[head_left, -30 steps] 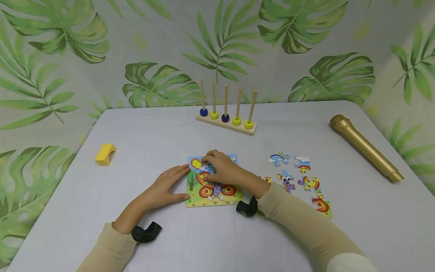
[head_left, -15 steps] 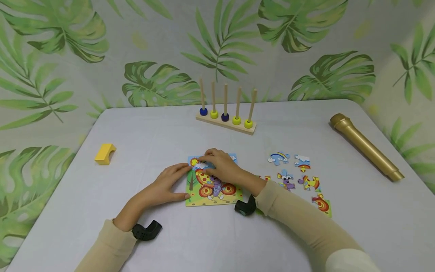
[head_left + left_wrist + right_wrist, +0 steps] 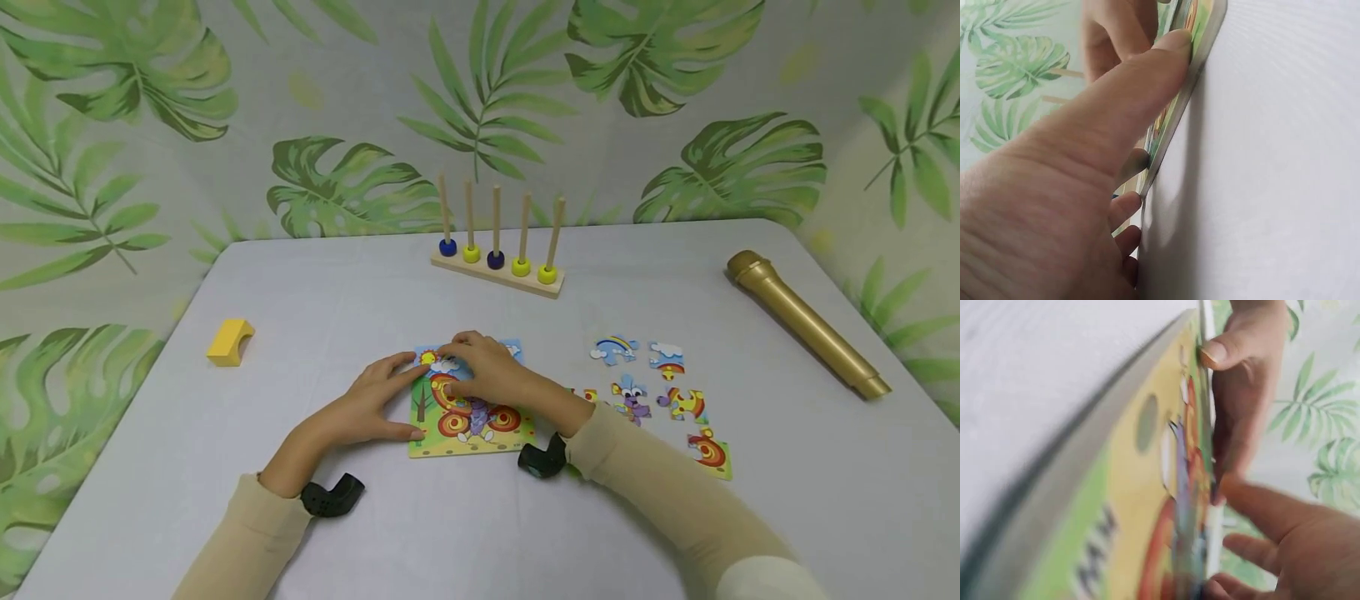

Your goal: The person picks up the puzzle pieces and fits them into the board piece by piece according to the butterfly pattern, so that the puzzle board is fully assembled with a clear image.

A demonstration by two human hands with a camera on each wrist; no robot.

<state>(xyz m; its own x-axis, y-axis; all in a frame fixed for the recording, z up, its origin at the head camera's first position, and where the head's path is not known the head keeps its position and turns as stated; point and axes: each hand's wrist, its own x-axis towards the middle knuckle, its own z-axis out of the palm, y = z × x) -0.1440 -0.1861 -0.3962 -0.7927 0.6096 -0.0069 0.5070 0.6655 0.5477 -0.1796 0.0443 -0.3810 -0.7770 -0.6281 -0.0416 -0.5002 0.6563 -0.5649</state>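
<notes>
A butterfly jigsaw board (image 3: pixel 435 446) lies at the table's middle front, with a sun and a tree in its picture. My right hand (image 3: pixel 491 371) bends over its upper part, thumb and fingers curled about a puzzle piece (image 3: pixel 452 375) that lies at the board's surface. The hand hides some of that piece. In the right wrist view the right thumb (image 3: pixel 1260 503) reaches the picture. My left hand (image 3: pixel 371 404) is at the board's left edge with fingers fairly straight. Its thumb (image 3: pixel 1147 72) rests on the board's border in the left wrist view.
Loose puzzle pieces (image 3: pixel 632 398) lie right of the board, some partly behind the right sleeve (image 3: pixel 660 467). A wooden peg rack (image 3: pixel 495 275) with blue and yellow beads stands at the back. A gold microphone (image 3: pixel 810 325) lies far right, a yellow arch block (image 3: pixel 231 342) far left.
The puzzle piece under my right hand has gone from tilted to flat in the board. My left hand has shifted slightly, its index finger and thumb now over the board's edge.
</notes>
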